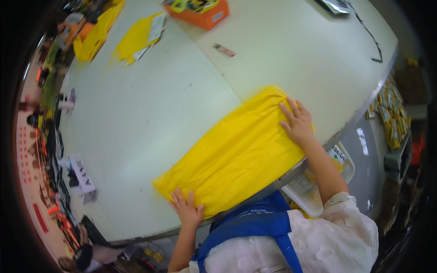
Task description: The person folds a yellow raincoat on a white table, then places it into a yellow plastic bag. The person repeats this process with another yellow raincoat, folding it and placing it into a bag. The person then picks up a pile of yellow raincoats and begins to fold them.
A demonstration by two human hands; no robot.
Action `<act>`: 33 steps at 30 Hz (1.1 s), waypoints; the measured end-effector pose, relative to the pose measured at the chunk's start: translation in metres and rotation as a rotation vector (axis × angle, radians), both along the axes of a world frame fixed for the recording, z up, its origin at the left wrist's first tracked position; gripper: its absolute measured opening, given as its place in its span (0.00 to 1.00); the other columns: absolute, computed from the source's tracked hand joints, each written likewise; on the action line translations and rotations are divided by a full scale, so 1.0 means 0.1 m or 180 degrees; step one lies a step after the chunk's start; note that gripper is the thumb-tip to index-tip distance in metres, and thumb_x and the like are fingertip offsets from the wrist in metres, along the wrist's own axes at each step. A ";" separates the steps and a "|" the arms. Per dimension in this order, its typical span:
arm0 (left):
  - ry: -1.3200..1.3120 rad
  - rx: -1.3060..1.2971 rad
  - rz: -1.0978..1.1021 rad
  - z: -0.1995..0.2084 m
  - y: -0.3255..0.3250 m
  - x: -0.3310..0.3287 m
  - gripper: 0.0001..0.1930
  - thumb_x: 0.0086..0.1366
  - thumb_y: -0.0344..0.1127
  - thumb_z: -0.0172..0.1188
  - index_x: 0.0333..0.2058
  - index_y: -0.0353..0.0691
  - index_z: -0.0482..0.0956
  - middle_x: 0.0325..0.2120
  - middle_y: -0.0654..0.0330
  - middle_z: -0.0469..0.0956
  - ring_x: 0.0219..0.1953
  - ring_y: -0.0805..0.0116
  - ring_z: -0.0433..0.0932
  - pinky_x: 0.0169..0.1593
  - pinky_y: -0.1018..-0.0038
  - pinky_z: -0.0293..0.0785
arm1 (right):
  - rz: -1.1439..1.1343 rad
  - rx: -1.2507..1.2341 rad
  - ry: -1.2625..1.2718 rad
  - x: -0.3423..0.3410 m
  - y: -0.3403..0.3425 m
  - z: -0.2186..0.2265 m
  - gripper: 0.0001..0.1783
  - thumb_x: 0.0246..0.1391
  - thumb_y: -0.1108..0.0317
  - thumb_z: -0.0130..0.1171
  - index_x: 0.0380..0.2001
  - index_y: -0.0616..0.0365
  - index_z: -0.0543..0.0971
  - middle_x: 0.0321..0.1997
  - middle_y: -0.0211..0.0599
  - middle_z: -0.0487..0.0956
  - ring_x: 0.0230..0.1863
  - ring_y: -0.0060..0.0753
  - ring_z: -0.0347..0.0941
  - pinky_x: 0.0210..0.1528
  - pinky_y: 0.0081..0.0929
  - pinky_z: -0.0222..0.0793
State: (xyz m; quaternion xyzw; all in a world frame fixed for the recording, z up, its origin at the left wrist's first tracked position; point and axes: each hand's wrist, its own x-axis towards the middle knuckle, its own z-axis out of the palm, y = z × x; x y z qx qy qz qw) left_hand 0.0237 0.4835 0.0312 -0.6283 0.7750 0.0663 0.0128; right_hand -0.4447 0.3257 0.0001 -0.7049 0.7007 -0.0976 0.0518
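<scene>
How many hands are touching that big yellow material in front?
2: the left hand on the lower-left end of the yellow material, the right hand on its upper-right end.

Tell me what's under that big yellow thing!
The yellow material lies on the pale table, which shows beyond it. Anything else underneath is covered, so I can't tell.

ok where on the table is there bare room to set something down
Widest: left of the yellow fabric, toward the white box. Another: between the snips and the black cord. Crowded: the far side, by the orange bin and yellow bundles.
</scene>
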 end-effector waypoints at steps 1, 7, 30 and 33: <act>-0.0031 0.0065 0.0128 -0.17 0.09 0.05 0.33 0.61 0.58 0.49 0.62 0.50 0.62 0.67 0.42 0.46 0.68 0.39 0.42 0.65 0.39 0.32 | 0.0036 -0.0013 0.0046 0.01 0.00 -0.01 0.32 0.55 0.49 0.55 0.64 0.33 0.63 0.72 0.28 0.55 0.69 0.48 0.51 0.65 0.50 0.48; 0.0254 -0.0067 0.0278 -0.40 0.03 0.09 0.31 0.62 0.57 0.49 0.61 0.51 0.64 0.65 0.44 0.52 0.66 0.40 0.48 0.63 0.38 0.37 | 0.0053 -0.0077 0.0245 0.06 -0.01 -0.07 0.33 0.55 0.51 0.55 0.65 0.36 0.62 0.72 0.30 0.54 0.69 0.49 0.50 0.66 0.49 0.46; 0.0962 -0.0981 0.0890 -0.31 -1.14 0.86 0.18 0.65 0.49 0.50 0.49 0.47 0.73 0.54 0.46 0.68 0.55 0.47 0.67 0.55 0.52 0.62 | 0.0064 0.0110 0.0478 0.08 -0.04 -0.08 0.32 0.58 0.54 0.50 0.66 0.39 0.60 0.73 0.32 0.51 0.71 0.49 0.47 0.67 0.49 0.43; 0.0551 -0.0446 0.0213 0.03 -0.65 0.36 0.31 0.63 0.62 0.46 0.62 0.58 0.62 0.67 0.46 0.47 0.68 0.37 0.42 0.64 0.38 0.35 | -0.0065 0.0289 0.0921 0.22 -0.04 0.14 0.32 0.58 0.52 0.50 0.66 0.39 0.59 0.73 0.32 0.51 0.72 0.48 0.44 0.69 0.49 0.39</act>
